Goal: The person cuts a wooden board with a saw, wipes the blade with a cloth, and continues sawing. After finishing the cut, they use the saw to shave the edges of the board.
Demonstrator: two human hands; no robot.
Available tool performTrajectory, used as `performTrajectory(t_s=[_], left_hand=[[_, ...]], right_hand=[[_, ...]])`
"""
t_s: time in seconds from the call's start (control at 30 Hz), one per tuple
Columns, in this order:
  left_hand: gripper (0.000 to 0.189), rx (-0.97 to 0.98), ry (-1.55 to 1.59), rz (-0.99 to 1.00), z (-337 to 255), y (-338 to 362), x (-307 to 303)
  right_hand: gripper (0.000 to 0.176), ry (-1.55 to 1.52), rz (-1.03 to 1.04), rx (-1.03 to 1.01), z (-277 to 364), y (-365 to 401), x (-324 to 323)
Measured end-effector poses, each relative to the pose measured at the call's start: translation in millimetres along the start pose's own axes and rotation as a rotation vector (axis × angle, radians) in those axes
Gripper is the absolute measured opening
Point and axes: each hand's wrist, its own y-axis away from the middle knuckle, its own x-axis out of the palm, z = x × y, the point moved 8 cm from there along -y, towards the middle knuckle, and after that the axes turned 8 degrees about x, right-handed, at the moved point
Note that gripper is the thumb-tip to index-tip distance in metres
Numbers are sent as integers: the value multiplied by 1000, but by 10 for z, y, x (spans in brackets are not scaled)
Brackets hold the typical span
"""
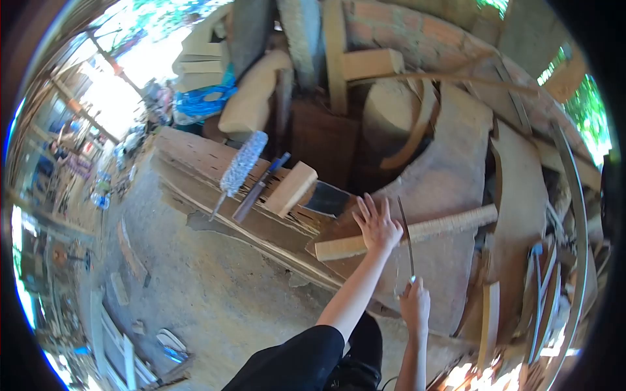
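At slab (450, 176) edge, left hand (377, 226) lies spread on batten (450, 225); right hand (415, 304) grips blade (405, 238).

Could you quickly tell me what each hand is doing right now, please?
Left hand: open, flat on the wood strip.
Right hand: closed, holding a thin blade.

- Rough plank bench (195, 159), running across the grey floor (215, 293).
- On it: mottled grey rasp (242, 163), blue-tipped file (259, 189), pale wood block (291, 189), dark blade (328, 199), long wooden strip (450, 223).
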Motion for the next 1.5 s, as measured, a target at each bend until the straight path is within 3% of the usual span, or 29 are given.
performTrajectory(t_s=[0.17,0.37,0.6,0.97,1.27,1.5], left_hand=[[64,-25,-79,47,7,-25,91],[63,-4,-156,69,-28,-39,121],[66,17,-193,106,-44,-51,152],[74,-30,-158,92,-33,-61,160],[63,120,-123,108,-75,-64,195],[59,111,-113,92,-84,-52,172]], right_hand=[[11,23,-11,43,-42,119,-77],[11,-41,127,65,-279,175,-121],[13,-64,69,5,-19,-306,14],[11,-59,41,16,-215,26,-57],[12,-104,65,26,-395,232,-48],[14,-70,84,69,-378,228,-14]])
